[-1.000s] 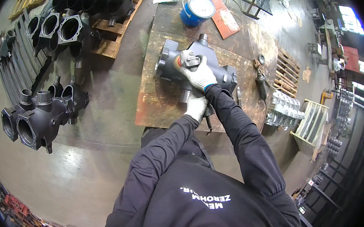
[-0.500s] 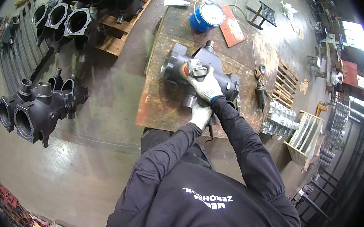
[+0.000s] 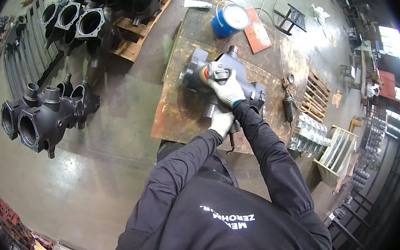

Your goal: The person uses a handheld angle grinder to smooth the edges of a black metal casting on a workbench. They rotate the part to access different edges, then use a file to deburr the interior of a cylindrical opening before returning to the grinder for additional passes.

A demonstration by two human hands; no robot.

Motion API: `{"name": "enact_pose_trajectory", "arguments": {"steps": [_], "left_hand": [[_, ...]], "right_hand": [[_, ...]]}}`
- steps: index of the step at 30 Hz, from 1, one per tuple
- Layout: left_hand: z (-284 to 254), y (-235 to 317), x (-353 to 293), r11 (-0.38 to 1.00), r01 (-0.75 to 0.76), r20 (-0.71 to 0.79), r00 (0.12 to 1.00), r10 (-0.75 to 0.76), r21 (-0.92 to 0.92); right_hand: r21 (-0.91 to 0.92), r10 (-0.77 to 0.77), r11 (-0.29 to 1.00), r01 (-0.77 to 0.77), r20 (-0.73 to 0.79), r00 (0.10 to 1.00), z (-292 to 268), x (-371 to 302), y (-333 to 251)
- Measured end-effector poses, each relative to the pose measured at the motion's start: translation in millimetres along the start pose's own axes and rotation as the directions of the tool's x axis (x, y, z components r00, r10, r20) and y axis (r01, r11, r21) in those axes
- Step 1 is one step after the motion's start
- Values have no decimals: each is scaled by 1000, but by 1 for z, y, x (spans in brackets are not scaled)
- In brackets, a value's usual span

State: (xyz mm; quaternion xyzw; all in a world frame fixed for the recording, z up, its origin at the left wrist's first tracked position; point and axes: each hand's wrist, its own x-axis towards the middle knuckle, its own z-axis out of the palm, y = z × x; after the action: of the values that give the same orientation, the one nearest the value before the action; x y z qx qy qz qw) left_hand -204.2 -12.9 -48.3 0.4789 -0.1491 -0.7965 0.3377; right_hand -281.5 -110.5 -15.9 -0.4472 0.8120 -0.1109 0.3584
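Note:
A dark grey cast metal housing [image 3: 239, 69] with flanged openings and short pipe stubs lies on the worn wooden table [image 3: 175, 115] before me. Over its middle I hold an angle grinder [image 3: 218, 68], its round disc with a red-orange part [image 3: 204, 74] turned toward the housing's left portion. My right hand [image 3: 230, 91], in a white knit glove, wraps the tool just behind its head. Nearer my body, my left hand [image 3: 222, 122], gloved alike, grips the rear of the grinder, its fingers partly hidden. A dark cord hangs below. Whether the disc touches the metal I cannot tell.
On the table's far part stand a blue pail [image 3: 230, 20], a red-orange board [image 3: 257, 30] and a white tube [image 3: 197, 4]. A second corded power tool [image 3: 287, 104] lies right. Similar castings [image 3: 47, 118] sit on the floor left, others on a pallet [image 3: 128, 50].
The grinder's head and my right hand have shifted slightly farther from me over the housing. My left hand keeps its grip. The whole view has drifted a little to the right.

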Motion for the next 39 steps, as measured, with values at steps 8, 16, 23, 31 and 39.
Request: {"name": "enact_pose_trajectory", "arguments": {"steps": [8, 16, 23, 31, 39], "left_hand": [[19, -68, -32, 998, -14, 7, 1000, 13, 62], [71, -114, -85, 904, 104, 334, 907, -257, 415], [117, -130, -122, 857, 159, 531, 725, -439, 491], [163, -178, -93, 608, 113, 541, 351, -764, 786], [118, -135, -44, 159, -213, 265, 804, -532, 964]], "right_hand": [[85, -19, 996, 22, -42, 999, -21, -58, 52], [277, 197, 957, -84, -412, 890, -84, -143, 145], [873, 388, 339, -351, 210, 897, -124, -239, 256], [941, 137, 99, -323, 309, 941, -151, -243, 364], [228, 695, 719, -657, -233, 680, -92, -157, 504]]}}
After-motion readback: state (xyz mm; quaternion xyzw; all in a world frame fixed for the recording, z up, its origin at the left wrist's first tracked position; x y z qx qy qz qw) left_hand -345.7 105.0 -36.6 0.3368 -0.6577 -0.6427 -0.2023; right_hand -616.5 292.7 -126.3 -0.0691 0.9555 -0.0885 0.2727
